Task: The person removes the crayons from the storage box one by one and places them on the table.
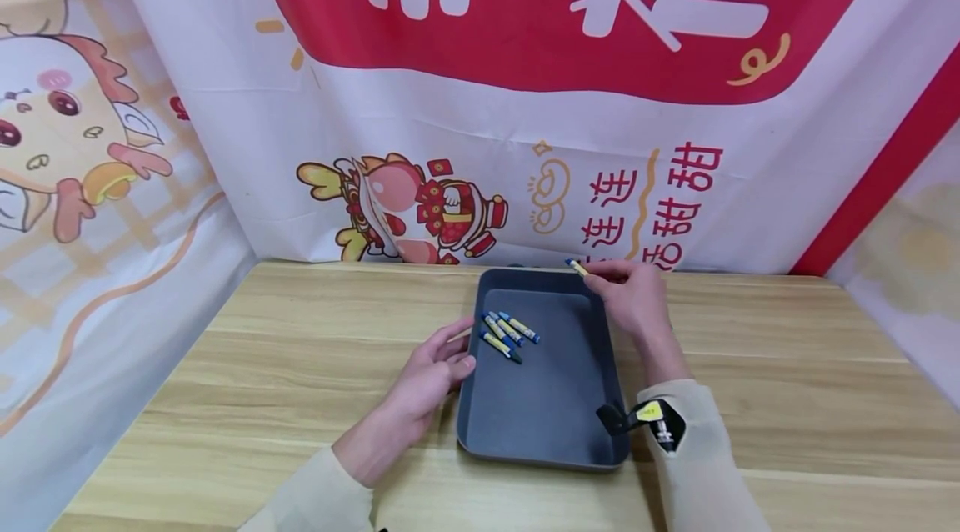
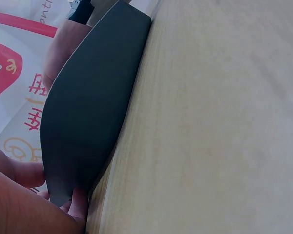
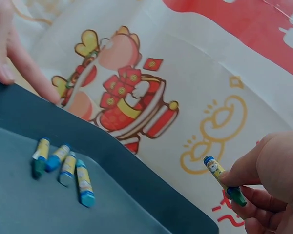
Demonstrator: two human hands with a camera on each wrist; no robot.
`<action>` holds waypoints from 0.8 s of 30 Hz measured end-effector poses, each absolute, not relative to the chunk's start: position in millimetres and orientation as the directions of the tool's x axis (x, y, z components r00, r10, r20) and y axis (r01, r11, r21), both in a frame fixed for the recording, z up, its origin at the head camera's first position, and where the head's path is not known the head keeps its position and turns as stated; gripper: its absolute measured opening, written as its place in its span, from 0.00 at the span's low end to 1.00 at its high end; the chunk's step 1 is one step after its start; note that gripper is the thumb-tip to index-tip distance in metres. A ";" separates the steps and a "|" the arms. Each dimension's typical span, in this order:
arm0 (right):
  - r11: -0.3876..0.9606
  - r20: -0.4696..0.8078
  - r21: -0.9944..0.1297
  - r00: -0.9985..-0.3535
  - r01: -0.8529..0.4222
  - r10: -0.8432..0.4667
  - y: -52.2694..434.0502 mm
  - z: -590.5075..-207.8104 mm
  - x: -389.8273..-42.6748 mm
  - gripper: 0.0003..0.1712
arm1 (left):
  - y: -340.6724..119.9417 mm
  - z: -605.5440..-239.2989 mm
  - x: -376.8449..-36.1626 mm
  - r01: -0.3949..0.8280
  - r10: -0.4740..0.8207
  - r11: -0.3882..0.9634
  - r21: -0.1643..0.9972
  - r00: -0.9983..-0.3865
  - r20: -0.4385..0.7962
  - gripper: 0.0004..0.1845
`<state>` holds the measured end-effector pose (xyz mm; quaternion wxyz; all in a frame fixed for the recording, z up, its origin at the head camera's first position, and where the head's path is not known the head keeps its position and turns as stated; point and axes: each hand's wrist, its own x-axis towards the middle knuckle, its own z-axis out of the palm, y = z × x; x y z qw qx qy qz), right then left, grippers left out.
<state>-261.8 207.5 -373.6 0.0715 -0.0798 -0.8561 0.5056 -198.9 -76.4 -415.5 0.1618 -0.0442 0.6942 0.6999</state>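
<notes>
Crayons, four of them, lie together in the left far part of the dark tray, and the left hand rests relaxed against its left rim, apparently to steady it. Farther away, the right hand pinches one more crayon in its fingertips above the tray's far right corner, before the printed cloth.

Both forearms reach forward in pale cream sleeves. The left hand lies low, palm turned inward, its fingers nearly straight and relaxed, the tips pressing sideways. The right hand is stretched further out and lifted, wrist bent, its thumb and fingers curled into a tight pinch. A small black device sits strapped at the right wrist.
</notes>
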 end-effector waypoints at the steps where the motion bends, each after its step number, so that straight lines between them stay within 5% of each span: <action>1: 0.475 0.043 -0.877 -0.976 0.067 0.216 210.3 -374.1 -262.2 0.15 | -76.3 -415.7 -199.0 -0.287 0.166 0.019 0.958 -0.944 -0.286 0.32; 24: 0.458 0.034 -0.875 -0.923 0.158 0.383 263.7 -396.3 -268.1 0.18 | -75.3 -416.2 -196.4 -0.244 0.177 0.008 0.970 -0.954 -0.241 0.32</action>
